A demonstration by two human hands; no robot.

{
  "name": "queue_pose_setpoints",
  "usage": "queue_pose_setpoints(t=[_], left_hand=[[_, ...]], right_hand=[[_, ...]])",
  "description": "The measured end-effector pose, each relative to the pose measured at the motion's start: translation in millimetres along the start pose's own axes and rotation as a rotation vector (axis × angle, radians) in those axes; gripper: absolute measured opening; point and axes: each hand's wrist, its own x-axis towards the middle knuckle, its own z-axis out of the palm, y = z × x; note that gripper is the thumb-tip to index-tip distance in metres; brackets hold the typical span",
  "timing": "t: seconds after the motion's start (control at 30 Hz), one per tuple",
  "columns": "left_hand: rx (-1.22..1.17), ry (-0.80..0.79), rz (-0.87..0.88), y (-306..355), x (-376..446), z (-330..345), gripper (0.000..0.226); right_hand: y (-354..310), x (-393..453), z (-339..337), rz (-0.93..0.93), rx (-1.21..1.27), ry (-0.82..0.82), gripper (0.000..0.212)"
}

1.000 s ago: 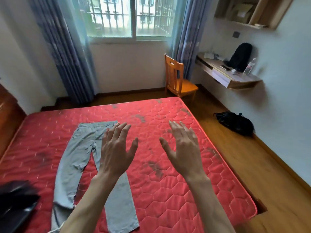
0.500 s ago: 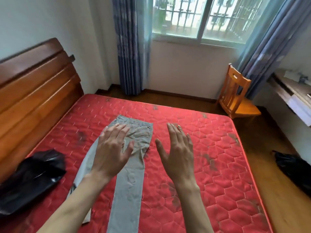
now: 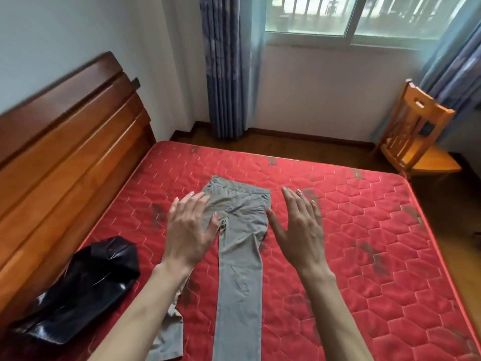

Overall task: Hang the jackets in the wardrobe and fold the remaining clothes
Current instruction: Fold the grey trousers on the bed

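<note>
Grey trousers point(image 3: 240, 256) lie flat on the red quilted mattress point(image 3: 364, 256), waistband toward the window, legs running toward me. My left hand point(image 3: 188, 230) hovers over the left side of the trousers' hip with fingers straight and spread, holding nothing. My right hand point(image 3: 299, 230) hovers just right of the trousers, palm facing left, fingers straight, also holding nothing. My left forearm hides part of the left trouser leg. A shiny black garment point(image 3: 83, 290) lies crumpled at the mattress's left side by the headboard.
A wooden headboard point(image 3: 59, 152) runs along the left. An orange wooden chair point(image 3: 416, 136) stands at the far right beside blue curtains point(image 3: 226, 69). Wooden floor borders the bed on the right and far side, under the window.
The view has swung left and tipped down, bringing the trousers between my hands. Both hands stay raised and spread, now nearer the waistband.
</note>
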Motion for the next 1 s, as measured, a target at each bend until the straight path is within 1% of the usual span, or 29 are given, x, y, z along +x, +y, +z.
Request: queue_pose_setpoints(t=[0.2,0.43,0.53,0.63,0.7,0.83,0.93,1.0], left_hand=[[-0.062,-0.013,0.007,-76,48,43,0.054],[-0.092,0.024,0.032,-139,98,128,0.050],[-0.111,0.049,0.031,-162,119,178,0.046],[-0.113,0.060,0.030,-186,137,243,0.041],[-0.127,0.065,-0.018,-205,148,290,0.040],[-0.126,0.018,-0.139,-251,158,378,0.036],[-0.054,-0.053,-0.138,-290,164,436,0.037],[0.008,-0.106,-0.145,-321,167,471,0.037]], right_hand=[[-15,40,75,0.084,-0.044,-0.005,0.065],[10,81,174,0.182,-0.027,0.012,0.067],[35,93,225,0.225,-0.030,0.029,0.069],[68,98,287,0.310,-0.049,0.035,0.074],[91,102,332,0.352,-0.059,0.030,0.079],[135,106,416,0.395,-0.074,-0.042,0.084],[173,115,470,0.435,-0.049,-0.123,0.084],[191,124,504,0.493,0.037,-0.185,0.084]])
